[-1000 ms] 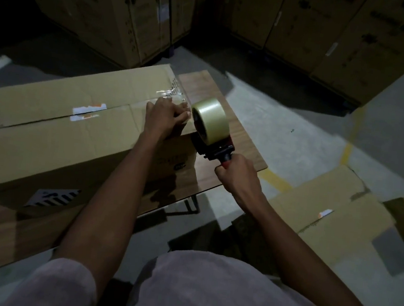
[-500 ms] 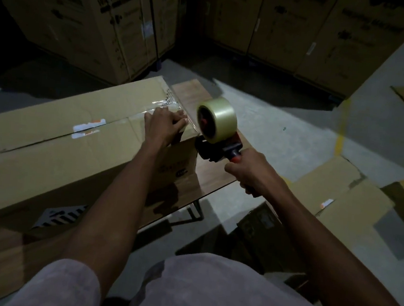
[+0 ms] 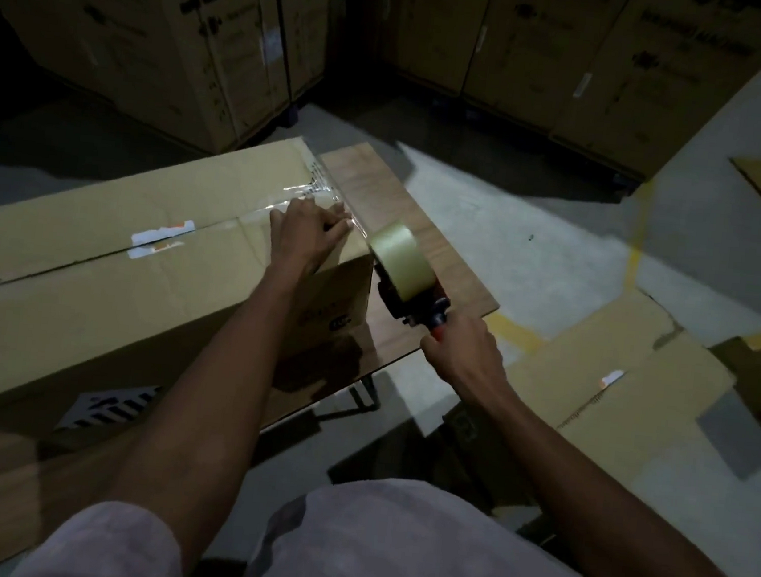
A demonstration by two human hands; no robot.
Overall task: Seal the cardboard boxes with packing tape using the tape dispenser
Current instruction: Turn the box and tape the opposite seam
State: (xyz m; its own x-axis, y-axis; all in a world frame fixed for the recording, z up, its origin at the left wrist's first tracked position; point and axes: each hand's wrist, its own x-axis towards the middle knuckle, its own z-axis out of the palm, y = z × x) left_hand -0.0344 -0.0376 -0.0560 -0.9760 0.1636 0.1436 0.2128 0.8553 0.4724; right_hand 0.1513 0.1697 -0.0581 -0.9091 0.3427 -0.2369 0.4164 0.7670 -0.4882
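In the head view, a long cardboard box (image 3: pixel 104 289) lies on a wooden counter (image 3: pixel 424 246), its top flaps meeting along a centre seam. The left hand (image 3: pixel 307 234) lies flat on the box top at its right end, fingers (image 3: pixel 335 228) extended and pressing on clear tape (image 3: pixel 314 189) that shines in a strip just beyond and beside them, running over the box's edge. Just right of those fingers, past the box's corner, is the dispenser (image 3: pixel 404 286), a dark frame carrying a pale yellow tape roll (image 3: pixel 395 259); a thin span of tape runs from the roll to the box edge at the fingertips. The right hand (image 3: pixel 463 350) has its fingers wrapped round the dispenser's red handle (image 3: pixel 437 328), nearer the body than the roll. Left of the left hand, on the seam, is a torn white label (image 3: pixel 160 239) with an orange patch; its print is too small to read. On the box's end face below the left wrist is a dark oval mark and faint lettering, unreadable. On the near side face, left of the forearm, is a white panel with black stripes (image 3: pixel 111 406). Beyond the fingers stand tall cartons (image 3: pixel 170 35) with dark printing; one seems to read "WASHING MACHINE", though blurred. More cartons (image 3: pixel 577 60) stand behind the dispenser with similar illegible print. Right of the right hand, flattened cardboard (image 3: pixel 614 404) lies on the floor (image 3: pixel 537 238), which bears a yellow line (image 3: pixel 636 247).
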